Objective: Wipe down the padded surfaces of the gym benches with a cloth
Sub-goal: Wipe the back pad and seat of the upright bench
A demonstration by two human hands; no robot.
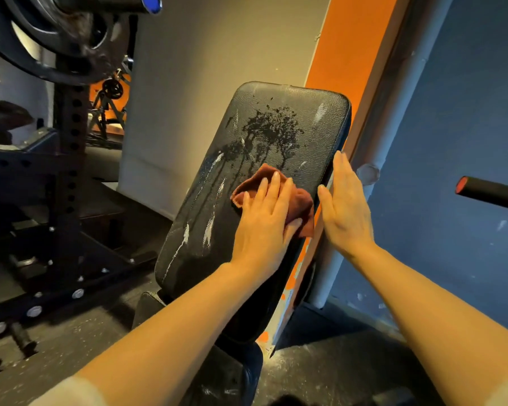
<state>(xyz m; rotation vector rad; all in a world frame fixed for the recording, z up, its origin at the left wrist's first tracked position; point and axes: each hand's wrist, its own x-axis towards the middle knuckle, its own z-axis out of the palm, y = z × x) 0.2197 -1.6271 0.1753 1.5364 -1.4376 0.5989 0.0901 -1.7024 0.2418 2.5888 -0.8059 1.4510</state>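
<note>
A gym corner with a grey wall, an orange stripe and blue paint sets the scene, dark speckled flooring below. The left hand lies with fingers nearly straight and spread, pressing a crumpled rust-red cloth flat against the black padded leather backrest of the inclined bench; the right hand, fingers straight and together, steadies the pad's right edge. Wet dark spray patches and runs sit just above the cloth (white streaks mark the pad too), so drips could reach the lower pad or floor unless wiped soon. The seat, the bench frame and the cloth under the palm are mostly hidden
</note>
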